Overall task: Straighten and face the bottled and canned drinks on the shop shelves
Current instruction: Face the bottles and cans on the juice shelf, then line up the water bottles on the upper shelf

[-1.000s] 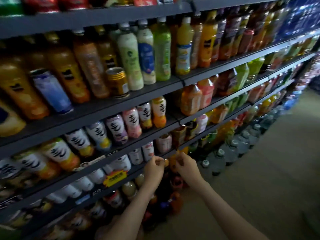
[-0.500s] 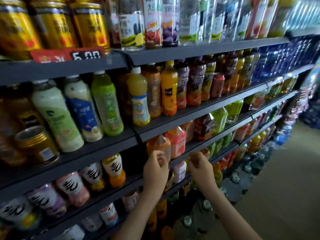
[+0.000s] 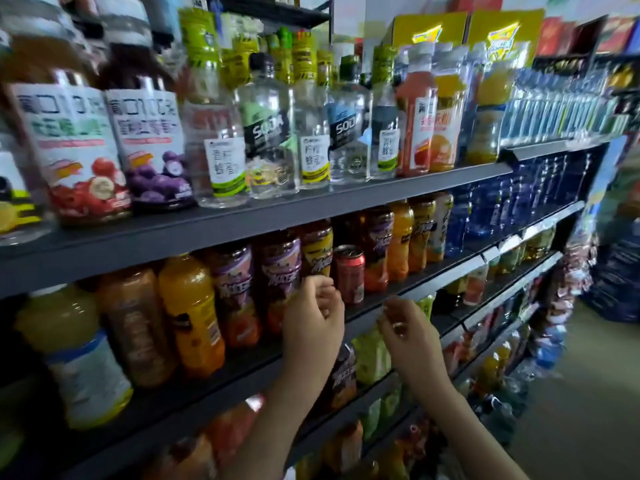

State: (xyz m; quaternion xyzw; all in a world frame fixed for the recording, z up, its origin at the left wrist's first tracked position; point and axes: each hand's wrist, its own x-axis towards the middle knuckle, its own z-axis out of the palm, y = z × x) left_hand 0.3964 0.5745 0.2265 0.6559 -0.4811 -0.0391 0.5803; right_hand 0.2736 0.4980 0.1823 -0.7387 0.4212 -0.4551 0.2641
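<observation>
I judge the job part done. On the dark metal shelf [image 3: 311, 209] above the short red drinks can [image 3: 349, 273], the bottles stand upright in a row with their labels mostly outward. The can itself sits among taller bottles on the dark middle shelf [image 3: 363, 311] and looks out of place. The dark plastic bottles with purple labels [image 3: 280, 271], just left of the can, seem to face front.

My left hand [image 3: 313, 323] hovers below and just left of the can, in front of those purple-labelled bottles. Its fingers are curled in, gripping nothing I can see. My right hand [image 3: 405, 337] hangs below and right of the can, fingers likewise curled and empty. So no drink is in hand, and the shelves below the can look dim, crowded and yet to be done.

As for writing, the clear bottle with a black label [image 3: 268, 133] up and left of the can reads "SODA". The other labels carry Chinese characters too blurred to read.
</observation>
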